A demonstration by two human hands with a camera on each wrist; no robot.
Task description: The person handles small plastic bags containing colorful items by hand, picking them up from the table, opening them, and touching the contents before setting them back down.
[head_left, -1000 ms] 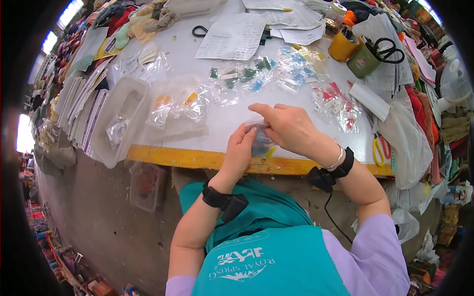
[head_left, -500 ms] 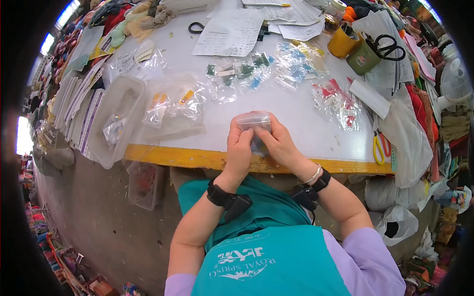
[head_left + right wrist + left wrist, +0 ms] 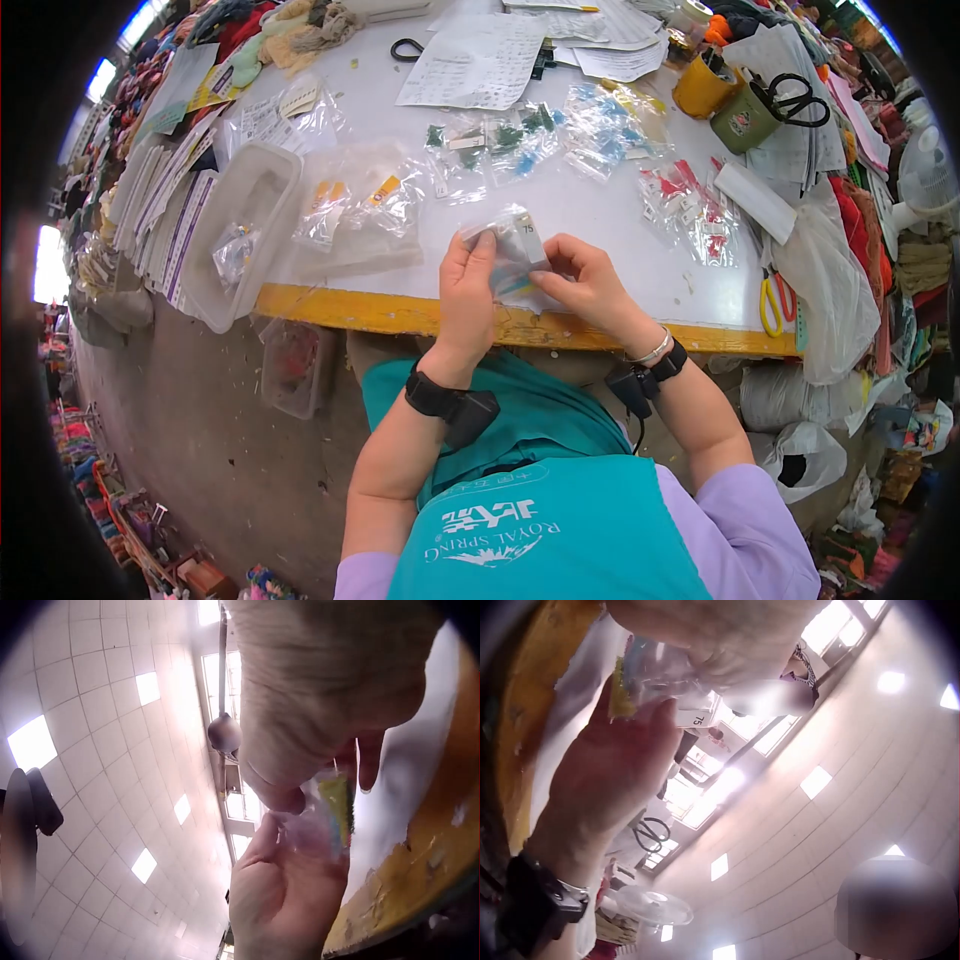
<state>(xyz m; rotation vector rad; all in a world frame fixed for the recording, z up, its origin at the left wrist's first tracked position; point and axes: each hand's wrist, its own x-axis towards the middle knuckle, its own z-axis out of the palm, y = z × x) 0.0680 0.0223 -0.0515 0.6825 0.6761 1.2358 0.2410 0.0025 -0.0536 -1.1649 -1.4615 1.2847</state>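
A small clear plastic bag with a white label reading 75 is held over the table's front edge. Something yellow and blue shows inside it, clearest in the right wrist view as a yellow strip. My left hand grips the bag's left side, its thumb lying across the front. At the lower right corner, my right hand pinches the plastic between thumb and fingers. In the left wrist view the label sticks out beside the right thumb.
Bags with green pieces, blue pieces and red pieces lie ahead. To the left are bags with yellow cards and a plastic bin. Scissors, a green can and a white roll stand right.
The right hand came down from above the bag; both thumbs met at its middle, then the hands drew apart. The bag is now tilted, with its label facing up and the right hand at its lower corner.
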